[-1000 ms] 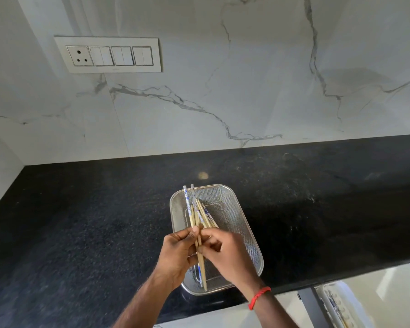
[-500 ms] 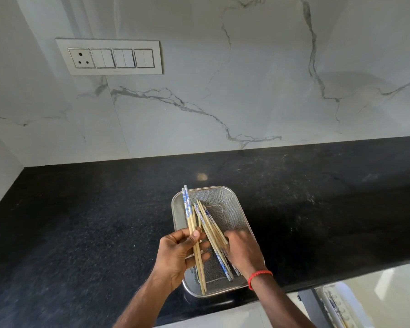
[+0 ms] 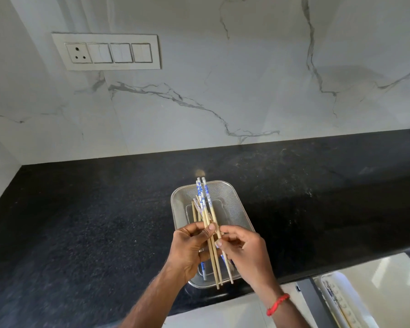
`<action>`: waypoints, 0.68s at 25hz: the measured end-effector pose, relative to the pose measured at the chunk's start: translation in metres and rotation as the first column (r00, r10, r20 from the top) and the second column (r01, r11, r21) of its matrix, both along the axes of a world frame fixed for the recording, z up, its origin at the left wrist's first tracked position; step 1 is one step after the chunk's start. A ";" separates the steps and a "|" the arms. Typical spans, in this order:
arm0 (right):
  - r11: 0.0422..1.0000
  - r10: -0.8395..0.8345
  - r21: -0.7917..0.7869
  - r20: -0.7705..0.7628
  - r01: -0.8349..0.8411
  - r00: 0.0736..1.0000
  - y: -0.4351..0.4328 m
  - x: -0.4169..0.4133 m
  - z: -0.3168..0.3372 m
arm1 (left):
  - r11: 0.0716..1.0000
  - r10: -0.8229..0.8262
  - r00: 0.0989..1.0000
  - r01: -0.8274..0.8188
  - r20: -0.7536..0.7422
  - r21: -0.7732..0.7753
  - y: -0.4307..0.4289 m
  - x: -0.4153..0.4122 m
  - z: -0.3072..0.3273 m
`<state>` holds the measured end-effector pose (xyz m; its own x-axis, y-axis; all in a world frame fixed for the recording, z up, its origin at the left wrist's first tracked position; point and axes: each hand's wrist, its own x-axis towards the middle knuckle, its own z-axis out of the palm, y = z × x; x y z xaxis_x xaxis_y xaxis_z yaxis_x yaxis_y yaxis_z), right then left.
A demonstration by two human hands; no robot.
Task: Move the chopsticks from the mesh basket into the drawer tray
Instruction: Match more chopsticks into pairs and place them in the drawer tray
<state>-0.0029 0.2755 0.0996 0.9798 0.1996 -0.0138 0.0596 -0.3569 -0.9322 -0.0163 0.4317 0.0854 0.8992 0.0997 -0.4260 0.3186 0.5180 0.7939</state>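
Head view: both hands work over the mesh basket (image 3: pixel 232 204), which sits on the black countertop (image 3: pixel 104 221) close to its front edge. The left hand (image 3: pixel 191 249) is curled around a bundle of chopsticks (image 3: pixel 207 216), thumb pressed across the shafts, so the sticks fan upward over the far rim of the basket and downward past its near rim. The right hand (image 3: pixel 243 252) is pinched with thumb and forefinger on 1 of the pale shafts at the bundle's right side, feeding it in against the others. At least 1 blue-patterned stick appears to lie in the basket under the hands, though the palms hide most of the floor, so I cannot say how many remain loose.

The step in hand is gathering: the sticks are being collected into 1 grip, and none has left the basket area yet. The drawer tray (image 3: pixel 341 304) shows at the lower right, below the counter edge and well apart from the hands. The next move calls for squaring the bundle, clearing any leftover stick, then carrying it right and down with the shafts aligned to the tray's long slot.

Against the frame 0.5 s back: the right hand was then low in the basket's right side, reaching among loose sticks; now it is raised to the bundle. The spread sticks have drawn closer together.
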 end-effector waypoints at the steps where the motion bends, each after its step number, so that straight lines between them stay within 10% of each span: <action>1: 1.000 -0.003 -0.002 0.012 0.003 1.000 -0.001 -0.004 0.000 | 1.000 -0.019 1.000 0.019 0.003 -0.002 -0.005 0.001 0.001; 17: 0.996 -0.084 0.007 -0.040 0.084 0.996 -0.105 -0.036 -0.010 | 0.971 -0.235 0.972 0.236 -0.026 0.033 -0.109 -0.004 0.000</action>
<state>-0.0394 0.1708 0.0894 0.9918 0.1170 -0.0518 -0.0075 -0.3511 -0.9363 -0.0208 0.3226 0.0852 0.8897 -0.0985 -0.4458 0.4458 0.3979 0.8018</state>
